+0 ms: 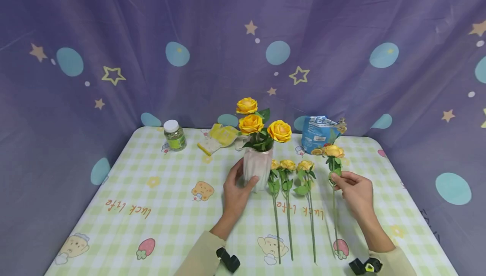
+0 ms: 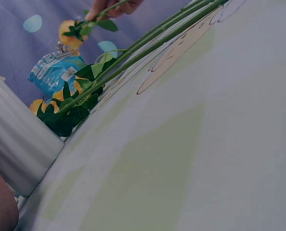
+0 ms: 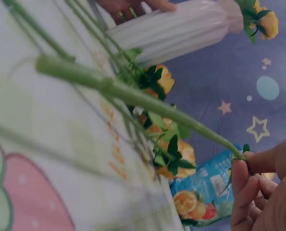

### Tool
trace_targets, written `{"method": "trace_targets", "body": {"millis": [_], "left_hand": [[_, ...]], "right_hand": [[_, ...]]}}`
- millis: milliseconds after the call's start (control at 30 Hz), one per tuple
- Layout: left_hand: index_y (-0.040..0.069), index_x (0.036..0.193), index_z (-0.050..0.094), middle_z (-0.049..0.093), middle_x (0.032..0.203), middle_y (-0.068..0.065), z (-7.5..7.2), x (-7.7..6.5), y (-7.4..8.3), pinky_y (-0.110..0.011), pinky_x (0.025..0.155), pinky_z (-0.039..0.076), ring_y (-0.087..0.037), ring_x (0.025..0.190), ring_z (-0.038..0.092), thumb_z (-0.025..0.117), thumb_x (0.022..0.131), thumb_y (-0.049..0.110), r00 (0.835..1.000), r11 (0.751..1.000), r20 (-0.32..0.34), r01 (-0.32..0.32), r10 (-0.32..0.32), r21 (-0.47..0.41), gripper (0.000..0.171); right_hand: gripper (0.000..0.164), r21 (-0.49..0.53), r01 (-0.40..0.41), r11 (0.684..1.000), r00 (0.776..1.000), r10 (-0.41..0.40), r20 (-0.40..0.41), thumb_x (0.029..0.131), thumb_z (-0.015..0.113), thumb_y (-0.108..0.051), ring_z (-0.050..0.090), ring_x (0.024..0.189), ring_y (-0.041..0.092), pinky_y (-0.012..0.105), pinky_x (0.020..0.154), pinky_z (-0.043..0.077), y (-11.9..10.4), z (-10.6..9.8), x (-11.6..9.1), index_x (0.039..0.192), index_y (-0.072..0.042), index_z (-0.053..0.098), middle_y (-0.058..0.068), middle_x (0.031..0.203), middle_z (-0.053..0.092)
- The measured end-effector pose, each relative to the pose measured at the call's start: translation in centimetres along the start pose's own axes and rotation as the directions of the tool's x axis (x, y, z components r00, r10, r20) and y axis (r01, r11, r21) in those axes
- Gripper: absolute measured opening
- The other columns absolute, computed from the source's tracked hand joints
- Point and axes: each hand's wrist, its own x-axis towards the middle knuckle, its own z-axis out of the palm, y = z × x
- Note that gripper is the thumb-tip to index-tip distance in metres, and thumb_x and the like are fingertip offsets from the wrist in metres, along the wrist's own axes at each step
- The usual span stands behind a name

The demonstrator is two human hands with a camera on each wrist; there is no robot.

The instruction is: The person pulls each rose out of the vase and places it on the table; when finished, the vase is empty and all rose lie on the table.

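My left hand (image 1: 236,191) is wrapped around a pale ribbed vase (image 1: 253,170), thumb across its front. Three yellow roses (image 1: 251,124) with dark leaves stand in the vase. Between thumb and fingers, my right hand (image 1: 356,190) pinches the stem of another yellow rose (image 1: 334,151) just below its bloom. In the right wrist view, this rose's green stem (image 3: 147,102) slants above the cloth, its cut end toward the camera. Three more roses lie side by side between the hands, among them one rose (image 1: 306,166) nearest the held stem.
At the back right stands a blue pouch (image 1: 317,134) with fruit pictures and a clip on top. A lidded jar (image 1: 175,136) is at the back left, and a yellow-and-white cloth item (image 1: 220,137) lies behind the vase. A checked tablecloth (image 1: 167,225) covers the table; a purple curtain (image 1: 212,10) surrounds it.
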Motion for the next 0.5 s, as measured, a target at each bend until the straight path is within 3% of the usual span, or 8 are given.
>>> {"method": "trace_targets", "body": {"millis": [300,500], "left_hand": [[0.010,0.157,0.061,0.067,0.152,-0.008,0.0,0.0,0.2,-0.050,0.122,0.049,-0.031,0.136,0.066,0.091,0.094,0.012,1.000,1.000,-0.002,-0.004,0.004,0.002,0.070],[0.009,0.156,0.061,0.067,0.153,-0.009,0.0,0.0,0.3,-0.053,0.121,0.049,-0.032,0.136,0.066,0.091,0.093,0.011,1.000,1.000,0.000,-0.010,0.010,-0.005,0.070]], "right_hand": [[0.046,-0.185,-0.065,0.981,0.990,0.087,0.113,0.101,0.085,-0.031,0.075,0.068,0.015,0.030,0.055,0.054,1.4,0.1,1.0,0.128,0.004,0.072,-0.008,0.078,0.078],[0.044,-0.200,-0.093,0.975,0.979,0.126,0.158,0.103,0.081,-0.028,0.072,0.066,0.013,0.031,0.053,0.054,2.8,0.4,1.5,0.130,0.005,0.068,-0.005,0.079,0.078]]}}
